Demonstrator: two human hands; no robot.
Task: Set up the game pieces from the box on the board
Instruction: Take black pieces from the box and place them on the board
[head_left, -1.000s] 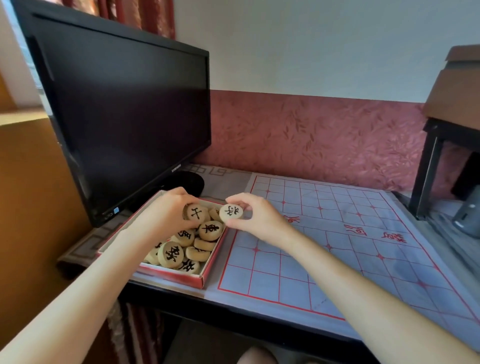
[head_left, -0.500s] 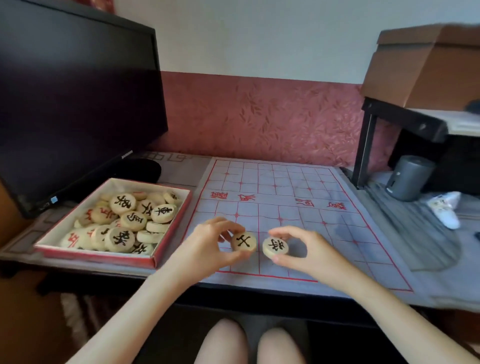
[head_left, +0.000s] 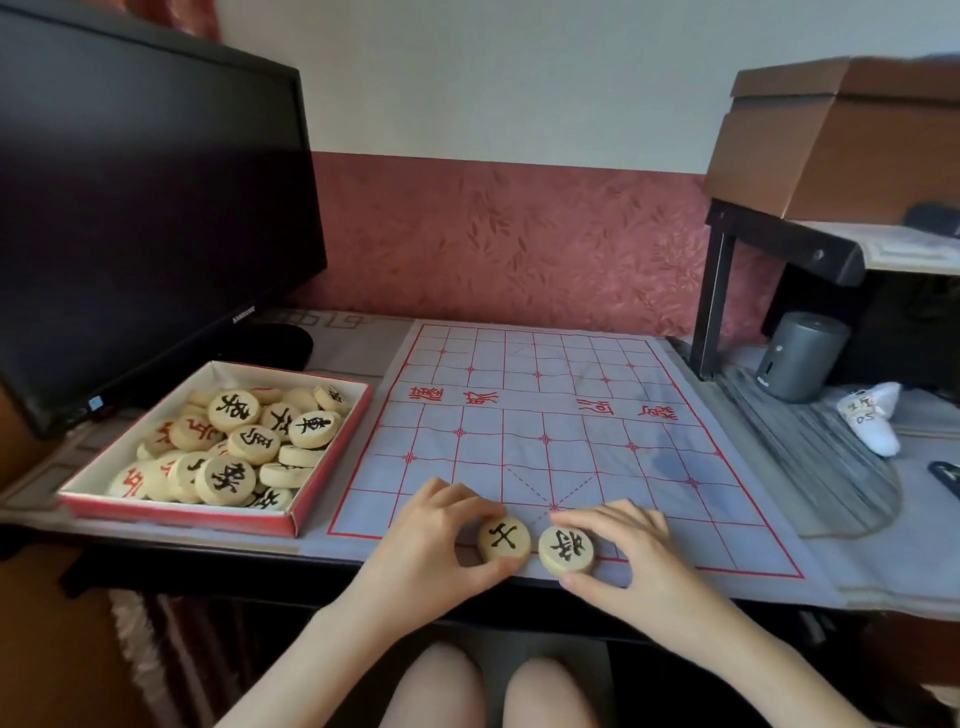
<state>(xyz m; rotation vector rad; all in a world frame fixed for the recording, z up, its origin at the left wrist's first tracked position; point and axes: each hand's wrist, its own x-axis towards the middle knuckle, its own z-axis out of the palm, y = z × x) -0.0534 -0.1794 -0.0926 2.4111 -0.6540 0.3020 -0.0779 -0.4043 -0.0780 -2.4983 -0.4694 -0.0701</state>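
Note:
A pale blue board sheet (head_left: 545, 415) with a red grid lies on the desk. At its near edge my left hand (head_left: 431, 545) pinches a round cream piece (head_left: 504, 539) with a black character. Beside it my right hand (head_left: 628, 556) pinches a second cream piece (head_left: 566, 548), also black-marked. The two pieces sit side by side on the bottom row, almost touching. Left of the board stands a red-sided box (head_left: 182, 512) with several more cream pieces (head_left: 244, 447) piled in it, marked in black or red.
A black monitor (head_left: 145, 208) stands behind the box at the left. A dark shelf frame (head_left: 722, 291) with a brown cardboard box (head_left: 852, 140) rises at the right, with a grey cylinder (head_left: 800, 358) and a white object (head_left: 872, 415) below it. My knees show under the desk edge.
Both hands carried one piece each from the box to the board's near edge and lowered them onto the bottom row. The view swung right and down.

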